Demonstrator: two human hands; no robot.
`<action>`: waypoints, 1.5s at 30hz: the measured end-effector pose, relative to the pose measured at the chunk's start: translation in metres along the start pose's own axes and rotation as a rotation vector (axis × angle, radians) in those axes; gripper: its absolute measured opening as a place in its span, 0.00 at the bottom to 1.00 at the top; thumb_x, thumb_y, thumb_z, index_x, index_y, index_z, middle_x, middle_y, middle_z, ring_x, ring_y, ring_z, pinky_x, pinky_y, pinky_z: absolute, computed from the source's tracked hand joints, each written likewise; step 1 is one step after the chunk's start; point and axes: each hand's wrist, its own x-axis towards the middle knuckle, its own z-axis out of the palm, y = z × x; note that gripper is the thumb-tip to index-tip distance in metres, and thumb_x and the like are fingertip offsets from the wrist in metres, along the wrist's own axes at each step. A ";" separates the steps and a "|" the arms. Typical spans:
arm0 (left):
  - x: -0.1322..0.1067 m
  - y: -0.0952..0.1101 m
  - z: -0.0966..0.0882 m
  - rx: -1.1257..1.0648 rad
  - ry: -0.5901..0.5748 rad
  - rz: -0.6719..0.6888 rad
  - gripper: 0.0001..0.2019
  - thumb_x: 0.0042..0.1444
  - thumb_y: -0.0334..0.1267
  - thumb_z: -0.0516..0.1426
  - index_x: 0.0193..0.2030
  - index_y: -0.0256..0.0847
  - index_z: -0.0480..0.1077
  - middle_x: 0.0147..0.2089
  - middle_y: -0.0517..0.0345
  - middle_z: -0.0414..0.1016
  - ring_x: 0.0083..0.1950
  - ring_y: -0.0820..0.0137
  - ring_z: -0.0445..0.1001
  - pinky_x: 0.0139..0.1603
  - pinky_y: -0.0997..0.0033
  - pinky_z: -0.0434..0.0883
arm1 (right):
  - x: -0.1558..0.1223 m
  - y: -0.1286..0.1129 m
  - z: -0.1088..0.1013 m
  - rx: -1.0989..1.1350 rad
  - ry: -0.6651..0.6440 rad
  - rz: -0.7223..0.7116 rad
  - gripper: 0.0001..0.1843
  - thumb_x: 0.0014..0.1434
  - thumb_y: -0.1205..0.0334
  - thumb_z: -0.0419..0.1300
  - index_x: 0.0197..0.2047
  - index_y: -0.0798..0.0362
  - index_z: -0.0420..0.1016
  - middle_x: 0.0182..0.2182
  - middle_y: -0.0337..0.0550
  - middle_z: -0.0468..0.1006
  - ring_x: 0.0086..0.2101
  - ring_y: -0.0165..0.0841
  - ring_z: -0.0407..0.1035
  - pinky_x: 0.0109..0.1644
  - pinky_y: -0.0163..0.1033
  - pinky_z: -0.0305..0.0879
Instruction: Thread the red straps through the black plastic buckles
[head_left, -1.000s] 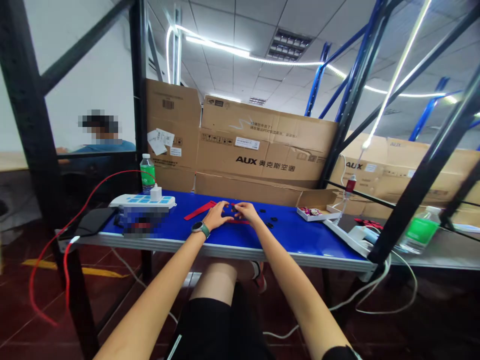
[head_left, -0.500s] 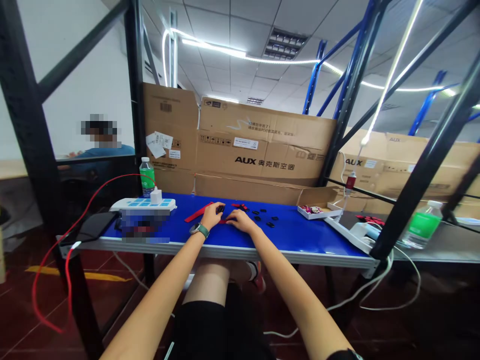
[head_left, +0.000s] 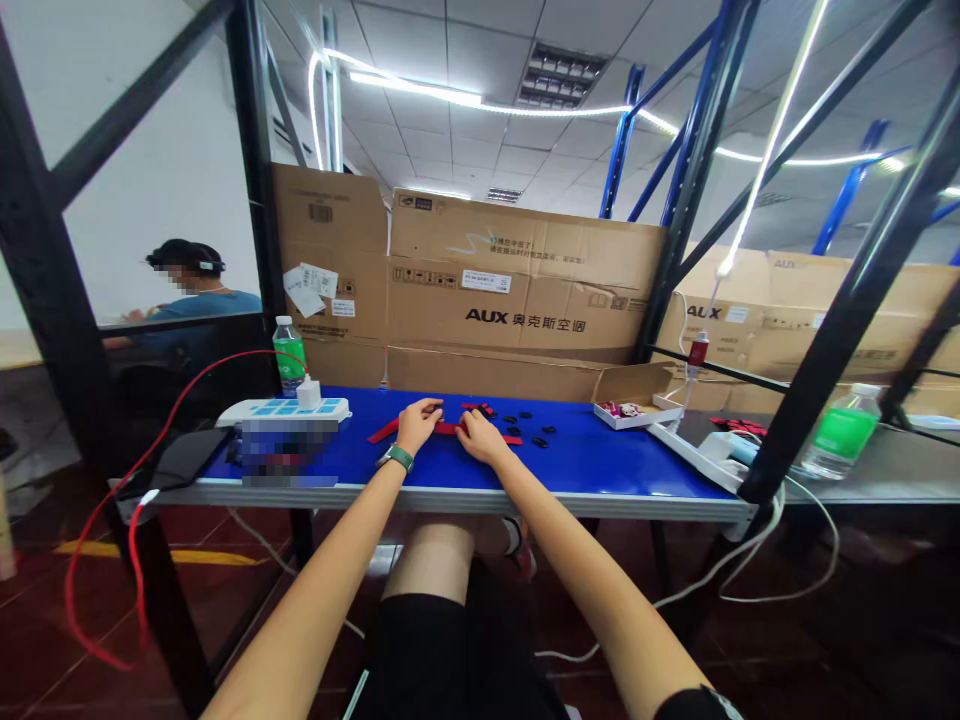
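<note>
Curling over a thin red strip (head_left: 448, 428), left hand (head_left: 416, 425) and right hand (head_left: 480, 440) bend fingers (head_left: 463, 426), grip unclear.

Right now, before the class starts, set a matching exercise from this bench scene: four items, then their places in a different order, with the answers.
Items:
1. wristwatch
2. water bottle
3. small black pieces
4. small open box

Places:
A. scattered on the blue tabletop, just beyond the right hand
B. on the left wrist
C. towards the right end of the bench
D. standing behind the white power strip

Pairs: 1-B, 2-D, 3-A, 4-C
</note>
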 end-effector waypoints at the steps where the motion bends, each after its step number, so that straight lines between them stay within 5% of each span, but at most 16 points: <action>1: 0.000 0.000 0.000 -0.010 0.007 -0.002 0.13 0.57 0.32 0.59 0.48 0.37 0.77 0.42 0.50 0.83 0.40 0.66 0.82 0.46 0.66 0.79 | 0.000 0.001 0.000 0.030 0.011 0.034 0.08 0.68 0.62 0.53 0.48 0.54 0.68 0.48 0.51 0.74 0.46 0.36 0.71 0.49 0.37 0.65; 10: 0.000 0.003 -0.002 0.097 0.007 0.072 0.10 0.55 0.29 0.57 0.39 0.40 0.81 0.38 0.55 0.84 0.41 0.66 0.82 0.50 0.64 0.78 | 0.002 0.001 -0.004 0.177 0.109 0.158 0.21 0.62 0.74 0.52 0.57 0.52 0.65 0.45 0.50 0.79 0.43 0.37 0.75 0.47 0.37 0.65; 17: -0.001 0.001 0.002 0.040 -0.120 0.094 0.19 0.50 0.23 0.56 0.46 0.39 0.80 0.44 0.53 0.84 0.40 0.67 0.82 0.48 0.65 0.79 | 0.003 0.009 -0.001 0.243 0.225 0.197 0.15 0.66 0.66 0.56 0.55 0.52 0.70 0.45 0.49 0.81 0.45 0.38 0.75 0.50 0.37 0.65; 26: 0.001 0.001 -0.002 0.186 0.139 0.121 0.06 0.52 0.38 0.66 0.36 0.43 0.82 0.39 0.52 0.83 0.41 0.63 0.80 0.46 0.64 0.76 | 0.004 0.010 0.003 0.230 0.254 0.109 0.08 0.65 0.64 0.58 0.46 0.51 0.76 0.35 0.45 0.82 0.36 0.37 0.76 0.40 0.34 0.64; 31: -0.002 0.003 0.001 0.073 0.016 0.012 0.08 0.50 0.42 0.67 0.33 0.40 0.80 0.29 0.54 0.82 0.31 0.64 0.81 0.36 0.68 0.76 | 0.004 0.003 0.002 0.172 0.273 0.075 0.08 0.66 0.59 0.58 0.44 0.51 0.78 0.31 0.43 0.81 0.31 0.35 0.74 0.36 0.33 0.60; 36: -0.002 0.004 0.003 -0.021 0.021 -0.040 0.10 0.49 0.43 0.68 0.32 0.39 0.77 0.28 0.54 0.81 0.30 0.64 0.81 0.32 0.70 0.76 | 0.001 -0.002 -0.002 0.146 0.327 0.076 0.10 0.66 0.59 0.56 0.44 0.51 0.77 0.30 0.43 0.81 0.30 0.34 0.74 0.35 0.32 0.58; 45: -0.004 0.007 0.002 0.094 -0.091 0.128 0.10 0.50 0.44 0.66 0.34 0.41 0.79 0.33 0.54 0.83 0.35 0.65 0.81 0.38 0.69 0.76 | 0.002 0.001 0.004 0.220 0.277 0.090 0.07 0.64 0.60 0.58 0.40 0.51 0.76 0.27 0.41 0.79 0.28 0.33 0.72 0.33 0.32 0.59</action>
